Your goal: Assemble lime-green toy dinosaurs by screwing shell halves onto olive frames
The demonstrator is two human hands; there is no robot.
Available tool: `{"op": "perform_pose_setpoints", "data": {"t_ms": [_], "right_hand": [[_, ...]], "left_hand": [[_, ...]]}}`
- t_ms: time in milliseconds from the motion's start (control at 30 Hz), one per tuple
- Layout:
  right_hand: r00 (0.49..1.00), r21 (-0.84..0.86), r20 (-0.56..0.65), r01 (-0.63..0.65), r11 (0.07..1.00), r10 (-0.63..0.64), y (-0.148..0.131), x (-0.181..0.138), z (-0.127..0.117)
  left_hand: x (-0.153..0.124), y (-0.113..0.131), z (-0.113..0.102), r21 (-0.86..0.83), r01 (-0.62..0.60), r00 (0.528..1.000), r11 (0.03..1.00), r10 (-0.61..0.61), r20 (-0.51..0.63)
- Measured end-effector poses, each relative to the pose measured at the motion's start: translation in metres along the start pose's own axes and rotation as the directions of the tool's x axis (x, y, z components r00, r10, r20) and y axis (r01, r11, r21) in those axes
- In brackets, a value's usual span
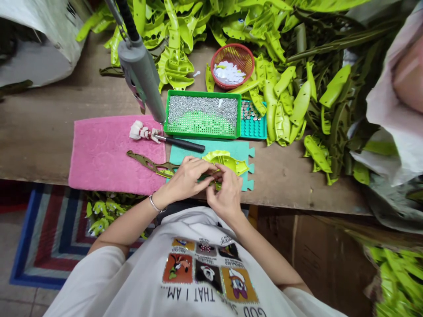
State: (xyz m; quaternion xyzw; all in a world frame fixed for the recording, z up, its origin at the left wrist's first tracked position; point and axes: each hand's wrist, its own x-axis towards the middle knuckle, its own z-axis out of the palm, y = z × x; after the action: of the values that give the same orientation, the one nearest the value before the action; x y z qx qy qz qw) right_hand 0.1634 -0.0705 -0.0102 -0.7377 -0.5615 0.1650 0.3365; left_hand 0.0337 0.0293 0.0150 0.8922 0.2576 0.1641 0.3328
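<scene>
My left hand (pixel 187 178) and my right hand (pixel 226 193) meet at the table's front edge, both with fingers pinched on a lime-green plastic part (pixel 228 162) that lies on a teal mat (pixel 211 152). A dark olive plastic part (pixel 150 163) stretches left from under my left hand onto a pink towel (pixel 105 154). What the fingertips pinch between them is too small to make out.
A green tray of small metal pieces (pixel 202 114), a teal tray (pixel 254 121) and a red basket of white bits (pixel 232 66) stand behind the mat. A grey hanging tool (pixel 142 75) and a black-handled tool (pixel 180 141) are at left. Heaps of green parts (pixel 297 101) fill the back and right.
</scene>
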Motion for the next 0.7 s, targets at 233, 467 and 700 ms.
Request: {"op": "perform_pose_setpoints", "data": {"t_ms": [233,467,700], "right_hand": [[0.984,0.115,0.106,0.129,0.985,-0.141,0.015,0.004,-0.028],[0.974,0.015,0.074,0.214,0.977,-0.214,0.025,0.007,-0.024],[0.945,-0.032,-0.001,0.326,0.945,-0.327,0.027,0.009,-0.019]], "left_hand": [[-0.009,-0.011,0.014,0.116,-0.109,0.991,0.987,0.117,-0.067],[-0.012,-0.016,0.029,0.206,-0.104,0.982,0.973,0.133,-0.131],[-0.013,-0.02,0.031,0.225,-0.141,0.967,0.964,0.183,-0.177]]}}
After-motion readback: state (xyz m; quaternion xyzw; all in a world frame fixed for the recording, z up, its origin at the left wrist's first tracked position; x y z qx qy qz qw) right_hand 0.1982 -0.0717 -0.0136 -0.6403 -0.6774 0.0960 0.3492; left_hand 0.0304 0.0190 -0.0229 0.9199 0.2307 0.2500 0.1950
